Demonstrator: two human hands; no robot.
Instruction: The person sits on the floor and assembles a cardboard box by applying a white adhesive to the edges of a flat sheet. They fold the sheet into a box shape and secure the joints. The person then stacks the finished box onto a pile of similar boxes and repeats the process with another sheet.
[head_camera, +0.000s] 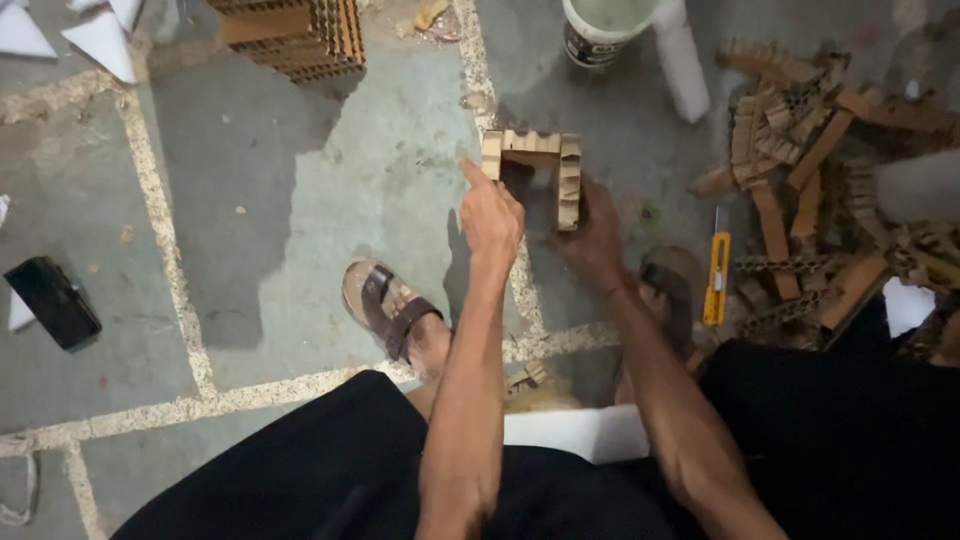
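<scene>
Standing on the grey concrete floor (300, 200) just ahead of the person's feet, the small three-sided corrugated cardboard frame (533, 168) is looking lightly joined, and it is probably the part most at risk: a sideways press from either hand could be splaying its upright strips or tipping the whole piece over, since nothing besides the hands is bracing it. The left hand (490, 215) is reaching forward with the arm nearly straight, its index finger extended and touching the frame's left post while the other fingers are curling loosely, gripping nothing. The right hand (592, 240) is lying lower, against the right post at its base; whether it is clasping the strip or only steadying it is not clear, because the fingers are falling in shadow. The yellow utility knife (716, 270) is lying just beside the right sandal (668, 290), near enough that a shifting foot or wrist might be catching it. The heap of cardboard strips (820, 200) is crowding the right side.
</scene>
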